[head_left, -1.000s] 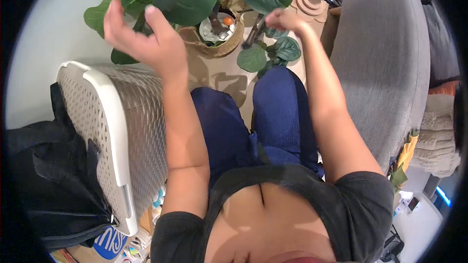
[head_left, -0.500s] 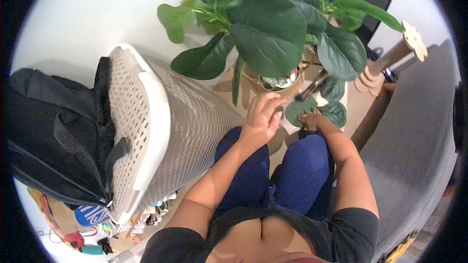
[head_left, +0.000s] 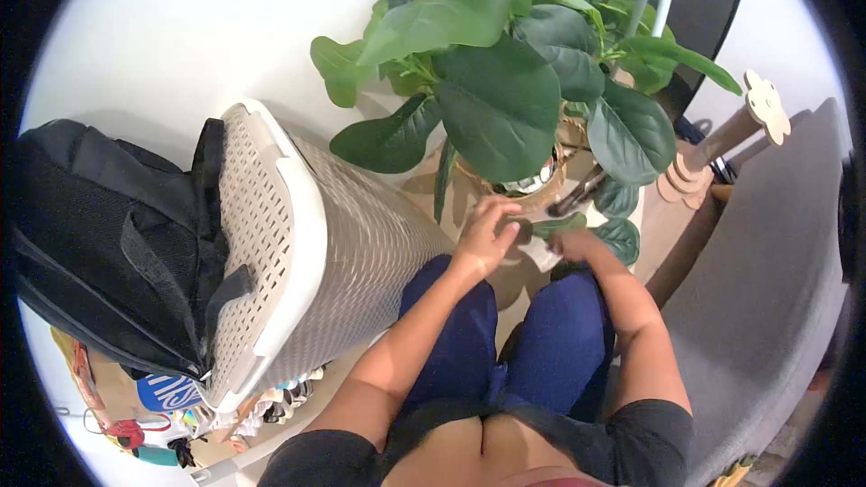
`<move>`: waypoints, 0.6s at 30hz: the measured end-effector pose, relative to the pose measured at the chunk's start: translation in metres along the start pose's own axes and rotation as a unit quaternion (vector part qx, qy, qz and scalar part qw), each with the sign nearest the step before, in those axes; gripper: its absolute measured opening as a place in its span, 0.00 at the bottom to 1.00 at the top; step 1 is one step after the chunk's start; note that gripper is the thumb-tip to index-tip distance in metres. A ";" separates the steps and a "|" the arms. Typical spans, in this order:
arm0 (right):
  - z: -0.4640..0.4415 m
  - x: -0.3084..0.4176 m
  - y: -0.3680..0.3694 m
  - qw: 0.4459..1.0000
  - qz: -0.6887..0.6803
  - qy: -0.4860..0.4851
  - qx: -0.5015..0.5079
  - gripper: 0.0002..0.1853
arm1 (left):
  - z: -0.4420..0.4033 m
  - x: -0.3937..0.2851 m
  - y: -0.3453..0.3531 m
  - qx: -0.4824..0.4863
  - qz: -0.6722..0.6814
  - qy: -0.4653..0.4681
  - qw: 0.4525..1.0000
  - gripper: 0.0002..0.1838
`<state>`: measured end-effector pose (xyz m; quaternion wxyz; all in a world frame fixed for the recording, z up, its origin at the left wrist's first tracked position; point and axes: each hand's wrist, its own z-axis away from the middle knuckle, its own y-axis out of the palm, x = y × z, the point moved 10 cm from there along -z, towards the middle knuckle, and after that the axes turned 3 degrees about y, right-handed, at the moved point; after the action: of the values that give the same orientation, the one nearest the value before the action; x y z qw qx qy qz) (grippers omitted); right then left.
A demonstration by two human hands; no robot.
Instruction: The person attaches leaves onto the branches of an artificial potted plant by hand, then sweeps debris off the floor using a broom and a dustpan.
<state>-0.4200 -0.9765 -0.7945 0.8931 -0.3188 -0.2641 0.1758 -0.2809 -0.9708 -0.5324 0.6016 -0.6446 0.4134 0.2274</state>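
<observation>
My left hand [head_left: 485,236] is just in front of the woven plant basket [head_left: 541,197], its thumb apart from its fingers and nothing visible in it. My right hand [head_left: 577,245] is blurred over my knee, beside a low green leaf [head_left: 559,225]. A small white thing [head_left: 541,255] shows between my hands; whether my right hand holds it is unclear. Large green leaves [head_left: 501,113] hang over the basket, which has pale contents partly hidden under them. A dark stem [head_left: 577,194] leans at its right, with another low leaf [head_left: 617,239] nearby.
At the left stands a white perforated hamper [head_left: 311,257] with a black backpack [head_left: 117,234] on it. A grey sofa [head_left: 767,307] curves along the right. Behind it rises a post with a flower-shaped top [head_left: 767,106]. Small items lie below the hamper.
Both hands have come down from the upper leaves to near my knees, and the view has shifted. The white thing between them has come into view, and the low leaf by my right hand is tilted.
</observation>
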 end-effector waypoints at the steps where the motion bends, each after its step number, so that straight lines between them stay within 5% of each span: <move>1: 0.020 0.008 -0.042 0.995 -0.067 0.009 -0.070 0.15 | 0.000 0.011 0.000 -0.017 -0.004 -0.016 1.000 0.17; 4: 0.105 -0.005 -0.149 0.895 -0.306 -0.053 -0.321 0.12 | 0.000 0.055 0.019 -0.052 0.055 -0.087 0.993 0.24; 7: 0.174 -0.037 -0.189 0.688 -0.592 -0.040 -0.418 0.12 | -0.002 0.052 0.036 -0.053 0.130 -0.200 0.970 0.27; 9: 0.203 -0.046 -0.187 0.543 -0.709 -0.028 -0.449 0.12 | 0.009 0.038 0.066 0.006 0.328 -0.357 0.875 0.32; 10: 0.204 -0.043 -0.181 0.539 -0.708 -0.019 -0.455 0.12 | 0.005 0.030 0.070 0.017 0.330 -0.357 0.874 0.32; 13: 0.196 -0.036 -0.153 0.323 -0.818 -0.068 -0.470 0.15 | 0.005 0.001 0.122 0.126 0.536 -0.410 0.727 0.30; 14: 0.190 -0.026 -0.146 0.299 -0.842 -0.100 -0.438 0.14 | -0.001 0.000 0.130 0.134 0.538 -0.408 0.725 0.30; 16: 0.187 -0.016 -0.133 0.229 -0.857 -0.065 -0.457 0.14 | -0.025 0.005 0.116 -0.044 0.654 -0.351 0.669 0.29; 18: 0.190 -0.013 -0.127 0.271 -0.850 -0.092 -0.443 0.14 | -0.040 0.010 0.092 -0.113 0.628 -0.294 0.712 0.29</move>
<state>-0.5231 -0.9855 -0.5900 0.2255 -0.2418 -0.5023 -0.7990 -0.3583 -1.0055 -0.5874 0.3340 -0.2010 0.4966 0.7755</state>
